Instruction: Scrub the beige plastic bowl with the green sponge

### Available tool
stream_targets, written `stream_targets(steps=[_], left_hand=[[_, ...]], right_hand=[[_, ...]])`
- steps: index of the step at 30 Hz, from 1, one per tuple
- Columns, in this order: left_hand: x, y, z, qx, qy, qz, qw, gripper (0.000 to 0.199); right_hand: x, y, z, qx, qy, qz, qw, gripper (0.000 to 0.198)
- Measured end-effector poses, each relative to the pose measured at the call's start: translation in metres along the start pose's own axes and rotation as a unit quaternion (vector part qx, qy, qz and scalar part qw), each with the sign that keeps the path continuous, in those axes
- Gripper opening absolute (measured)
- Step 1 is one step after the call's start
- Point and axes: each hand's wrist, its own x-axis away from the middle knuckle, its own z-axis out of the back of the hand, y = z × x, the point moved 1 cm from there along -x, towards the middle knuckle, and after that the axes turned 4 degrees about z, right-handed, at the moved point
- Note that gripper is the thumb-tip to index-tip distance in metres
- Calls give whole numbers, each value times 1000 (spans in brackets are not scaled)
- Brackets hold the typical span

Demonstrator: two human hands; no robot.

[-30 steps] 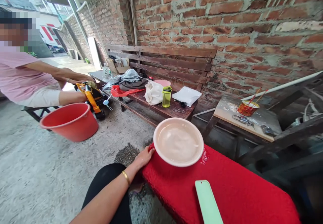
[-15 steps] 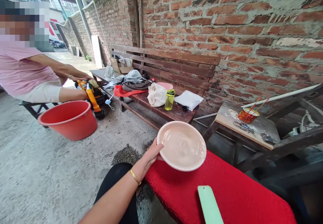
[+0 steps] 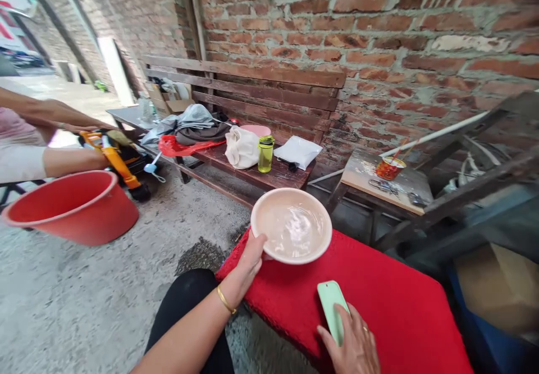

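My left hand (image 3: 248, 259) grips the near-left rim of a pale pink basin (image 3: 261, 222) with clear water in it, thumb over the edge. The basin is held above the left end of a red cloth-covered board (image 3: 404, 306). A flat pale green strip with a rounded end and a small hole, perhaps a brush back (image 3: 330, 298), lies on the cloth. My right hand (image 3: 353, 343) is over its near part, fingertips on top of it and the thumb out to its left, so the fingers are apart. The underside of the green piece is hidden.
Beyond stands a wooden bench (image 3: 236, 163) with a green bottle (image 3: 265, 154), a white bag (image 3: 242, 148) and clothes. A red tub (image 3: 96, 217) is on the left, beside a seated person's legs. A chair (image 3: 357, 186) holds a small painted pot (image 3: 389, 168). A brick wall runs behind.
My right hand has come into view and reached over the green piece. The water's surface ripples differently. My view has turned to the right; my left hand still holds the basin.
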Motion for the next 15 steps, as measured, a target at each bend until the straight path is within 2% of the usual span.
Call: stream_targets(steps=[3,5,7,9,11,13,15], left_hand=[[6,6,3,-80,22,32,996,62],[8,10,5,-116,23,50,992,58],[7,12,6,-135,24,56,989,57],[6,11,5,-141,27,55,988,59],[2,7,6,-140,29,47,989,59],[-2,2,7,-148,25,34,988,57],[-5,-2,9,-180,22,7,983,55]], right_hand=[[-6,-1,13,22,-25,-4,999,43],[2,25,24,41,-41,-45,997,45],[19,66,40,74,-49,-118,989,48],[38,107,58,113,-53,-210,970,54],[49,126,75,151,-46,-290,944,58],[47,114,82,158,-34,-310,937,57],[33,73,75,122,-27,-256,958,50]])
